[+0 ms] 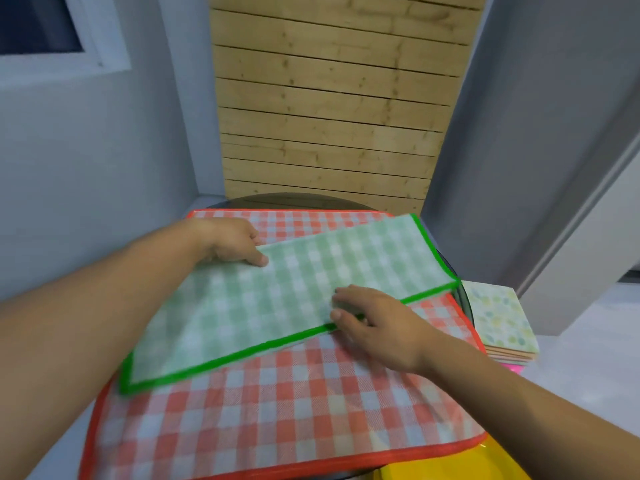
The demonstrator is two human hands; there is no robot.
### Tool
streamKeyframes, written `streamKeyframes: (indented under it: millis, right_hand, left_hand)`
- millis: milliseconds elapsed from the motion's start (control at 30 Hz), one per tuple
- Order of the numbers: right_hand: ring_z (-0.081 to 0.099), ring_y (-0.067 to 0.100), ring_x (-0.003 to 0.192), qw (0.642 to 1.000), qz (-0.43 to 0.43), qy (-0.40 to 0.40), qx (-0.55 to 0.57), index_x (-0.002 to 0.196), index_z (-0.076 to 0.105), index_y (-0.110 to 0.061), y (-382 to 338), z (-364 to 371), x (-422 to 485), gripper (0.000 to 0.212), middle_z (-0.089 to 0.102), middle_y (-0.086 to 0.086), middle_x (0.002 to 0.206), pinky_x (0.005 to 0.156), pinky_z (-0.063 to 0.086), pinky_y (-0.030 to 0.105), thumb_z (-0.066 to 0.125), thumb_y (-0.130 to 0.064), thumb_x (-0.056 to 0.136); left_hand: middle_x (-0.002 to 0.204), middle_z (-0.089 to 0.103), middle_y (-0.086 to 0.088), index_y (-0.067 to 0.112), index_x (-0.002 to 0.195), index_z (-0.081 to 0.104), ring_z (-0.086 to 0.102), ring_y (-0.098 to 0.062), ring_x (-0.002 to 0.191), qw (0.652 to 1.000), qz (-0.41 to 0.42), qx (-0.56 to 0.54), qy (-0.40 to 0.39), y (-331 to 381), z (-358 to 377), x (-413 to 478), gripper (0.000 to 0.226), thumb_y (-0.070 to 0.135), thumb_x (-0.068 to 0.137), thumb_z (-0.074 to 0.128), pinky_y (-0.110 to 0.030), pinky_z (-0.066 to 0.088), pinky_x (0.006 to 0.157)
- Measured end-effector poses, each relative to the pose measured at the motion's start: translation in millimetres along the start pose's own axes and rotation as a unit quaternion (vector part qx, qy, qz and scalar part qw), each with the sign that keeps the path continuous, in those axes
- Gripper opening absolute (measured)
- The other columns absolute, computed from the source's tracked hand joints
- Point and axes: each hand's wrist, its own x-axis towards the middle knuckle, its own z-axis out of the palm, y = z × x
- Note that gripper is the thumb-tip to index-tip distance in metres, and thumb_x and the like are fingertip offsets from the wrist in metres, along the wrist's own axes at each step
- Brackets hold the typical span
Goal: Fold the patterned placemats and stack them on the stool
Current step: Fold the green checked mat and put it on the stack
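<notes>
Head view: the green checked placemat (277,299), already doubled into a long strip, lies askew on the red checked placemat (277,427), running from 7 o'clock to 1 o'clock across the dark round table (294,200). The likeliest slip is the two layers creeping out of line at the next fold, since only the ends of one stretch are held. The red mat beneath could also drag along and slide off the near rim, which it overhangs. The left hand (235,244) reaches in from 9 o'clock, thumb on top of the far folded edge and fingers seemingly tucked beneath, pinching it. The right hand (374,323) comes from 4 o'clock, its fingers stretched flat on the near green border, pressing, holding nothing. A stack of folded placemats (502,317) waits on the pink stool (512,368) at 3 o'clock.
</notes>
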Motion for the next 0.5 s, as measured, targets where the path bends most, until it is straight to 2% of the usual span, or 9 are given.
streamKeyframes:
  millis: [67, 167, 267, 300, 333, 367, 433, 467, 500]
  right_hand:
    - [0.056, 0.013, 0.109, 1.000, -0.006, -0.005, 0.027, 0.122, 0.061, -0.022, -7.1, -2.1, -8.3, 0.037, 0.063, -0.002, 0.120, 0.098, 0.045, 0.035, 0.041, -0.046, 0.102]
    - [0.057, 0.013, 0.111, 0.999, -0.018, -0.027, 0.027, 0.126, 0.061, -0.026, -16.8, -0.2, -19.4, 0.040, 0.064, -0.004, 0.123, 0.100, 0.044, 0.034, 0.040, -0.049, 0.102]
    - [0.056, 0.010, 0.112, 0.998, -0.021, -0.053, 0.035, 0.126, 0.061, -0.028, -22.0, 2.6, -29.3, 0.040, 0.062, -0.009, 0.125, 0.101, 0.044, 0.034, 0.041, -0.052, 0.100]
    - [0.056, 0.008, 0.111, 0.997, -0.020, -0.058, 0.037, 0.125, 0.061, -0.029, -21.9, 3.1, -32.1, 0.040, 0.062, -0.011, 0.124, 0.101, 0.045, 0.034, 0.042, -0.053, 0.100]
    - [0.056, 0.007, 0.110, 0.997, -0.020, -0.060, 0.035, 0.125, 0.062, -0.029, -21.4, 3.3, -34.9, 0.040, 0.062, -0.012, 0.123, 0.100, 0.045, 0.034, 0.042, -0.053, 0.099]
    - [0.056, 0.007, 0.110, 0.997, -0.021, -0.062, 0.026, 0.124, 0.062, -0.029, -19.7, 3.7, -37.2, 0.040, 0.062, -0.012, 0.123, 0.100, 0.046, 0.035, 0.044, -0.054, 0.099]
    - [0.055, 0.008, 0.114, 0.997, -0.029, -0.071, 0.004, 0.125, 0.061, -0.028, -15.5, 6.2, -41.2, 0.041, 0.060, -0.010, 0.129, 0.101, 0.045, 0.034, 0.047, -0.055, 0.097]
    - [0.053, 0.008, 0.119, 0.997, -0.036, -0.073, -0.003, 0.125, 0.061, -0.029, -13.0, 8.1, -43.3, 0.043, 0.057, -0.010, 0.135, 0.104, 0.043, 0.033, 0.048, -0.057, 0.096]
    - [0.050, 0.006, 0.124, 0.996, -0.044, -0.071, -0.006, 0.126, 0.060, -0.029, -10.2, 10.5, -45.3, 0.046, 0.053, -0.010, 0.141, 0.107, 0.041, 0.032, 0.048, -0.060, 0.094]
  left_hand:
    - [0.105, 0.071, -0.004, 0.006, 0.117, 0.066, 0.070, -0.031, 0.097, 0.988, -0.061, -0.139, -0.029, -5.6, 5.7, -12.2, 0.037, 0.026, 0.088, 0.077, -0.045, 0.058, 0.087]
    - [0.107, 0.074, -0.016, 0.003, 0.116, 0.067, 0.072, -0.037, 0.098, 0.945, -0.130, -0.297, -0.035, -7.7, 25.8, -34.0, 0.031, 0.018, 0.090, 0.074, -0.057, 0.055, 0.091]
    - [0.104, 0.071, -0.020, -0.004, 0.115, 0.063, 0.069, -0.036, 0.090, 0.897, -0.144, -0.416, -0.027, -3.7, 55.2, -55.4, 0.020, 0.007, 0.097, 0.062, -0.054, 0.056, 0.085]
    - [0.104, 0.070, -0.020, -0.004, 0.114, 0.062, 0.068, -0.035, 0.091, 0.894, -0.142, -0.425, -0.022, -4.4, 65.2, -60.0, 0.019, 0.005, 0.098, 0.060, -0.052, 0.055, 0.086]
    - [0.107, 0.070, -0.019, -0.004, 0.116, 0.062, 0.068, -0.035, 0.095, 0.900, -0.141, -0.412, -0.014, -5.8, 73.0, -64.0, 0.020, 0.005, 0.098, 0.060, -0.051, 0.055, 0.089]
    - [0.111, 0.070, -0.017, -0.003, 0.120, 0.061, 0.068, -0.034, 0.099, 0.920, -0.132, -0.368, -0.003, -7.9, 77.3, -68.3, 0.025, 0.006, 0.097, 0.062, -0.049, 0.055, 0.092]
    - [0.111, 0.068, -0.009, 0.004, 0.132, 0.054, 0.067, -0.027, 0.096, 0.985, -0.079, -0.152, 0.015, -9.3, 78.6, -81.0, 0.042, 0.015, 0.092, 0.064, -0.042, 0.058, 0.085]
    - [0.109, 0.065, -0.005, 0.008, 0.140, 0.043, 0.064, -0.022, 0.090, 0.998, -0.050, -0.012, 0.031, -8.1, 78.0, -89.9, 0.054, 0.021, 0.091, 0.062, -0.038, 0.056, 0.076]
    - [0.108, 0.059, -0.004, 0.010, 0.145, 0.031, 0.060, -0.021, 0.089, 0.992, -0.025, 0.106, 0.061, -5.8, 78.3, -99.0, 0.063, 0.025, 0.092, 0.060, -0.034, 0.051, 0.068]
